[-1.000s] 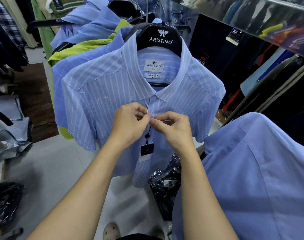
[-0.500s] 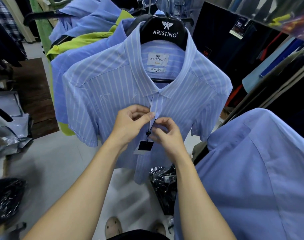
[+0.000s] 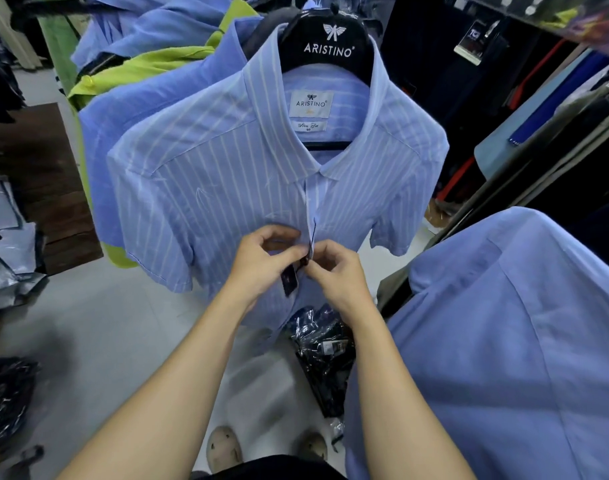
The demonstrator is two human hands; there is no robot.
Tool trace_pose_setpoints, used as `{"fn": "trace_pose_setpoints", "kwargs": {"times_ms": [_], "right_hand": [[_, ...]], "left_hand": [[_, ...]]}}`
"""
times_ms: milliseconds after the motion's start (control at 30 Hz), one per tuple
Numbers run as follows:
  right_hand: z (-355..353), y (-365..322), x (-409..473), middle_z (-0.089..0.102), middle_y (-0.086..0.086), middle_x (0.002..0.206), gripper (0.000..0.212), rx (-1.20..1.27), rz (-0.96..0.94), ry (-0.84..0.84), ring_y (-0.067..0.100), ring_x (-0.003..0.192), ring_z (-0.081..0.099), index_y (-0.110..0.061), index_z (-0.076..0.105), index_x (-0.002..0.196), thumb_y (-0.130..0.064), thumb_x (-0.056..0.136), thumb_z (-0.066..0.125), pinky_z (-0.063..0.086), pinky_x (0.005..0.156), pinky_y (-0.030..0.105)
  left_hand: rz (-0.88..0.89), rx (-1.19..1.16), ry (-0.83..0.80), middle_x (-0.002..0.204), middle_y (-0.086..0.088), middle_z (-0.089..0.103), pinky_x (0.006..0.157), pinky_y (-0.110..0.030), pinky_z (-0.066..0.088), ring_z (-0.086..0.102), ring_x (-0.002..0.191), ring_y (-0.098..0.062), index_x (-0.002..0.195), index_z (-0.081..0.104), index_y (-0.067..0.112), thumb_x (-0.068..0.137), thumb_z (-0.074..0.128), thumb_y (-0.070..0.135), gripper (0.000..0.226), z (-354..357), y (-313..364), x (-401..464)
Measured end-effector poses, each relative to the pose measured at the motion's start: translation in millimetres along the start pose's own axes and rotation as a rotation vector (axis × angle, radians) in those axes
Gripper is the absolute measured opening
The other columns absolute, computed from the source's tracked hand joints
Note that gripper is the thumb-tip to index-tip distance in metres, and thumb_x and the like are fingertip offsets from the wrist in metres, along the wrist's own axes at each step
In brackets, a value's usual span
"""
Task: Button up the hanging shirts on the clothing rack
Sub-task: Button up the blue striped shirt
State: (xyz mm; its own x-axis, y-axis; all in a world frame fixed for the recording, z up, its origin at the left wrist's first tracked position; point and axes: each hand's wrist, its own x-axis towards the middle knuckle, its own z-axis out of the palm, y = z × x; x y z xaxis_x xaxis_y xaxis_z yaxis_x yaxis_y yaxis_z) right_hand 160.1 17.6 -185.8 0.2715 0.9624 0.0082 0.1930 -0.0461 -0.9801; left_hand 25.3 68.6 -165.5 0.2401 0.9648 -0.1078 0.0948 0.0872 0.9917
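The left hand and right hand are pinching the placket of the striped shirt below its collar, fingers closed on the cloth. The shirt is hanging from a black hanger; a dark tag is dangling between the hands.

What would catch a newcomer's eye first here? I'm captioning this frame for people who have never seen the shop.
The striped blue shirt fills the centre, hanging on a black hanger printed ARISTINO. Just below the middle, the left hand and right hand pinch its front placket beside a dark hang tag. A plain blue shirt crowds the lower right.
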Motion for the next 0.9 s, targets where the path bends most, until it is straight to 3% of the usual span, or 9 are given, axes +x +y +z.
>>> {"fn": "trace_pose_setpoints", "kwargs": {"times_ms": [100, 200, 333, 467, 567, 667, 800, 900], "right_hand": [[-6.4, 0.4, -3.7, 0.069, -0.003, 0.074, 0.023, -0.017, 0.016, -0.026, 0.01, 0.073, 0.061, -0.02, 0.07, 0.081, 0.003, 0.084, 0.067, 0.054, 0.075, 0.037], [-13.5, -0.8, -4.3, 0.066, -0.007, 0.068, 0.022, -0.056, 0.038, 0.016, 0.007, 0.067, 0.057, -0.019, 0.067, 0.075, 0.0, 0.083, 0.071, 0.048, 0.07, 0.029], [-23.3, -0.4, -5.6, 0.069, -0.007, 0.069, 0.016, -0.067, 0.055, 0.092, 0.003, 0.065, 0.06, -0.02, 0.068, 0.075, -0.009, 0.083, 0.077, 0.047, 0.067, 0.02], [-29.4, 3.1, -5.8, 0.066, -0.012, 0.069, 0.013, -0.206, 0.023, 0.308, -0.005, 0.063, 0.058, -0.022, 0.069, 0.078, -0.013, 0.084, 0.074, 0.042, 0.063, 0.008], [-20.0, 9.7, -6.2, 0.064, -0.005, 0.075, 0.015, -0.33, -0.032, 0.323, 0.004, 0.068, 0.059, -0.024, 0.067, 0.081, -0.009, 0.081, 0.069, 0.046, 0.066, 0.016], [-5.3, 14.5, -8.1, 0.061, 0.001, 0.083, 0.02, -0.373, -0.049, 0.326, 0.01, 0.072, 0.058, -0.022, 0.064, 0.083, -0.003, 0.076, 0.064, 0.05, 0.067, 0.022], [13.6, 17.7, -14.8, 0.065, 0.0, 0.083, 0.014, -0.242, -0.009, 0.298, 0.009, 0.07, 0.06, -0.018, 0.062, 0.082, -0.005, 0.078, 0.065, 0.051, 0.066, 0.022], [26.3, 18.2, -21.3, 0.07, -0.005, 0.077, 0.008, -0.107, 0.067, 0.288, 0.007, 0.069, 0.064, -0.015, 0.067, 0.083, -0.009, 0.08, 0.07, 0.052, 0.066, 0.022]], "left_hand": [[-0.034, -0.057, 0.009, 0.09, -0.009, 0.074, 0.079, -0.024, 0.056, 0.068, 0.083, -0.015, 0.094, 0.072, 0.008, 0.077, 0.079, 0.004, 0.019, 10.4, -4.9, -1.2], [-0.012, -0.073, 0.016, 0.079, -0.005, 0.075, 0.08, -0.032, 0.056, 0.068, 0.078, -0.016, 0.082, 0.074, 0.01, 0.078, 0.077, 0.001, 0.011, 16.6, -5.8, 0.4], [0.057, -0.001, 0.134, 0.065, 0.012, 0.07, 0.069, -0.018, 0.052, 0.062, 0.063, 0.0, 0.073, 0.069, 0.021, 0.079, 0.079, 0.005, 0.02, 8.6, -10.8, 3.6], [0.182, 0.234, 0.179, 0.078, 0.012, 0.068, 0.072, -0.014, 0.05, 0.061, 0.07, 0.006, 0.081, 0.066, 0.025, 0.084, 0.073, 0.009, 0.018, -5.7, -16.2, 4.1], [0.243, 0.353, 0.146, 0.083, 0.006, 0.069, 0.074, -0.014, 0.051, 0.063, 0.076, -0.001, 0.085, 0.067, 0.021, 0.087, 0.071, 0.012, 0.01, -9.3, -21.8, -0.7], [0.222, 0.319, 0.188, 0.075, 0.009, 0.066, 0.069, -0.011, 0.047, 0.061, 0.07, 0.0, 0.077, 0.064, 0.021, 0.082, 0.078, 0.017, 0.015, -7.4, -26.2, -9.1], [0.152, 0.202, 0.304, 0.069, 0.006, 0.065, 0.065, -0.016, 0.05, 0.06, 0.064, -0.007, 0.074, 0.061, 0.018, 0.074, 0.085, 0.02, 0.024, -0.3, -28.7, -22.6], [0.102, 0.148, 0.288, 0.069, 0.007, 0.067, 0.068, -0.025, 0.054, 0.066, 0.068, -0.011, 0.073, 0.064, 0.019, 0.075, 0.084, 0.021, 0.02, 4.0, -33.4, -27.5]]}}
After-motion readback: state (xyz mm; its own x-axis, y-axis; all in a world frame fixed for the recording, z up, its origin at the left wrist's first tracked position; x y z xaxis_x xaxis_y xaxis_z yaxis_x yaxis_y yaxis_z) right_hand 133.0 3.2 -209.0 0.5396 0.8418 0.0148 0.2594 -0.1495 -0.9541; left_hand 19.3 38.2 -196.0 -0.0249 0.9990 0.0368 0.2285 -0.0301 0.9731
